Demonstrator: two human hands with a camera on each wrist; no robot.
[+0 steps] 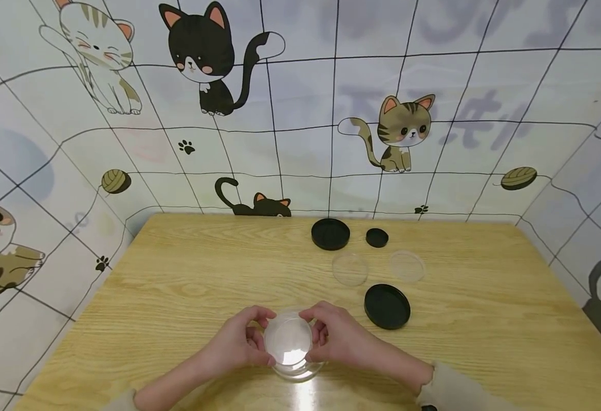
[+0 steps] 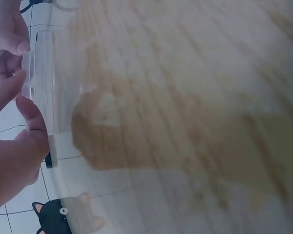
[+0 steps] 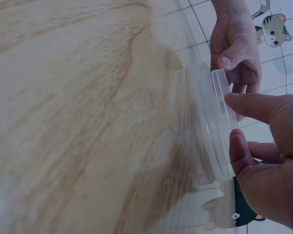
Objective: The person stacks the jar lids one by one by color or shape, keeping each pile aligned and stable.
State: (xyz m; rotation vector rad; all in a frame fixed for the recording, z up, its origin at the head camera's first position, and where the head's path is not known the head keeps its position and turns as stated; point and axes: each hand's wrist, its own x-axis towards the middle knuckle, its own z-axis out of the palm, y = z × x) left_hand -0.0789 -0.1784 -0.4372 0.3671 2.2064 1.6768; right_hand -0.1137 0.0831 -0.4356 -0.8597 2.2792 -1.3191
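Observation:
A small clear round dish (image 1: 287,338) is held between both hands, above or on a wider clear round dish (image 1: 300,374) on the table. My left hand (image 1: 242,339) grips its left edge with thumb and fingers, and my right hand (image 1: 341,338) grips the right edge. In the right wrist view the small clear dish (image 3: 223,95) stands against the flat face of the wider clear dish (image 3: 207,122), both lying level with the table. The left wrist view shows the small dish (image 2: 28,73) between the fingertips; whether it touches the wider one, I cannot tell.
Beyond my right hand lie a black round lid (image 1: 387,306), two clear discs (image 1: 350,269) (image 1: 407,266), another large black lid (image 1: 330,234) and a small black lid (image 1: 377,237). A cat-patterned cloth (image 1: 305,148) rises behind the wooden table (image 1: 187,274).

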